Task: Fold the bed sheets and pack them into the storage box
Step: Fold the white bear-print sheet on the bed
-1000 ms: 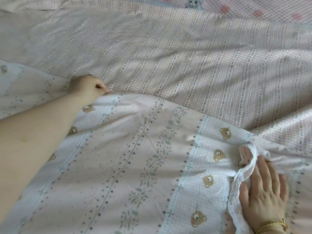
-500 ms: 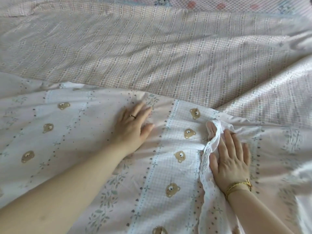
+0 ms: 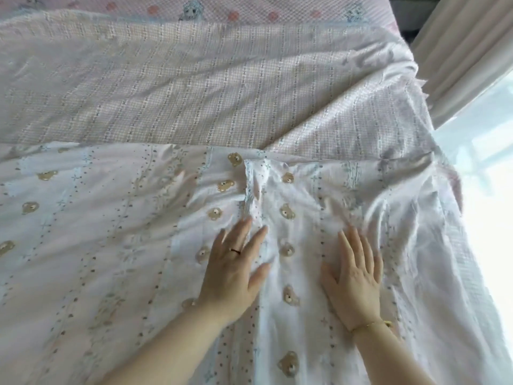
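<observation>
Bed sheet lies pressed under left hand and right hand (both flat, spread, gripping nothing); lace edge runs just beyond the left hand.

Both hands lie flat with fingers spread on the bear sheet. The left hand has its fingertips at the near end of a lace edge; the right hand lies near it. A checked sheet lies beyond, and a curtain hangs far right.
</observation>
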Demonstrator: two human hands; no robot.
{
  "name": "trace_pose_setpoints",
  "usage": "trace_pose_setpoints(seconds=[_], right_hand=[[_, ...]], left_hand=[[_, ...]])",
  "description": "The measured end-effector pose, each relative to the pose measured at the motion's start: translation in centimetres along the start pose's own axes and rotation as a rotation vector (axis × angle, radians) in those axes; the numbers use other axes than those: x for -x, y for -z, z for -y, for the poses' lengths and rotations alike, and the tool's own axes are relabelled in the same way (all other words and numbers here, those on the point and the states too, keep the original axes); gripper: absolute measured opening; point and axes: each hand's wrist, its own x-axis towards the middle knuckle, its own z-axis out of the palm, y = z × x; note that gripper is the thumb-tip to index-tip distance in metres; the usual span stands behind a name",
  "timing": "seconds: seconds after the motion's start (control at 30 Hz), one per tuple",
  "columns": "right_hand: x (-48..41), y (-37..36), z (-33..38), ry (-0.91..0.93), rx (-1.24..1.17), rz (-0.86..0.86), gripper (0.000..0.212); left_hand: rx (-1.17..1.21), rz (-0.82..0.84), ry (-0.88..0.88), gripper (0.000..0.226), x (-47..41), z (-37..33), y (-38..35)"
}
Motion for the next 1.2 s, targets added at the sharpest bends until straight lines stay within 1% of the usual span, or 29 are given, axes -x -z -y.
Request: trace_pose_setpoints(seconds=[0.03, 0.07, 0.1, 0.13, 0.17, 0.2, 0.23, 0.3, 0.37, 0.43, 0.53, 0.57, 0.63, 0.67, 0.73, 0.77, 0.83, 0.9, 1.0, 1.1, 1.17, 1.2], right_hand=[[1.5, 0.5, -1.4, -0.042, 0.007, 0.014, 0.078], [3.0, 1.1, -2.6, -0.079, 0.011, 0.034, 0.076], [4.5, 1.6, -4.0, -0.122, 0.018, 0.045, 0.071], [6.1, 2.5, -5.6, -0.170, 0.039, 0.030, 0.065], [7.5, 3.1, -6.9, -0.224, 0.039, 0.016, 0.060], [8.8, 3.8, -8.4, -0.285, 0.028, 0.011, 0.059], [10.0, 4.6, -9.8, -0.360, -0.002, 0.024, 0.060], [12.1, 6.1, -12.1, -0.524, -0.048, 0.052, 0.066], [14.0, 7.3, -13.6, -0.688, -0.131, 0.065, 0.068], [15.5, 7.9, -14.9, -0.773, -0.235, 0.082, 0.057], [17.3, 9.1, -16.0, -0.826, -0.435, 0.144, 0.034], [17.7, 9.4, -16.0, -0.821, -0.508, 0.175, 0.029], [18.3, 9.8, -15.5, -0.752, -0.607, 0.213, 0.022], [18.3, 10.0, -15.0, -0.687, -0.648, 0.216, 0.021], [18.4, 10.2, -13.7, -0.560, -0.694, 0.236, 0.030], [18.3, 10.2, -12.9, -0.506, -0.703, 0.252, 0.034], [18.3, 10.0, -11.8, -0.451, -0.716, 0.277, 0.040], [18.5, 10.1, -11.4, -0.409, -0.717, 0.267, 0.044], [18.9, 10.4, -11.2, -0.400, -0.781, 0.271, 0.046], [18.8, 10.3, -10.0, -0.344, -0.832, 0.328, 0.046], [18.8, 10.3, -8.5, -0.313, -0.859, 0.360, 0.043], [18.7, 10.1, -7.0, -0.291, -0.884, 0.381, 0.041]], left_hand=[[-0.072, 0.118, -0.060, 0.050, 0.1, -1.3, -0.8], [-0.153, 0.254, -0.082, 0.056, 0.0, -2.3, -1.4], [-0.233, 0.361, -0.078, 0.069, -0.2, -3.1, -1.8], [-0.297, 0.413, -0.062, 0.082, -0.3, -3.8, -2.4], [-0.332, 0.503, 0.002, 0.085, -0.5, -3.9, -2.6], [-0.356, 0.563, 0.075, 0.077, -0.9, -4.6, -2.8], [-0.349, 0.581, 0.156, 0.067, -1.6, -5.7, -2.7], [-0.259, 0.501, 0.285, 0.054, -2.8, -8.3, -2.4], [-0.135, 0.425, 0.357, 0.045, -4.1, -11.3, -2.8], [0.075, 0.445, 0.362, 0.043, -5.4, -14.7, -3.8], [0.470, 0.499, 0.348, 0.049, -7.8, -20.7, -4.9], [0.520, 0.506, 0.346, 0.054, -8.7, -22.6, -5.2], [0.476, 0.535, 0.338, 0.068, -10.3, -25.4, -6.2], [0.413, 0.552, 0.332, 0.075, -11.0, -26.4, -6.9], [0.205, 0.581, 0.285, 0.086, -11.7, -27.6, -8.6], [0.096, 0.584, 0.257, 0.087, -11.9, -27.9, -9.1], [-0.073, 0.559, 0.225, 0.080, -11.3, -28.4, -10.2], [-0.130, 0.523, 0.202, 0.077, -10.7, -28.4, -11.0], [-0.040, 0.468, 0.213, 0.073, -10.9, -26.7, -10.9], [0.154, 0.413, 0.292, 0.070, -11.8, -24.1, -9.0], [0.262, 0.380, 0.308, 0.070, -11.6, -22.6, -7.5], [0.309, 0.337, 0.309, 0.070, -11.0, -21.2, -6.2]])
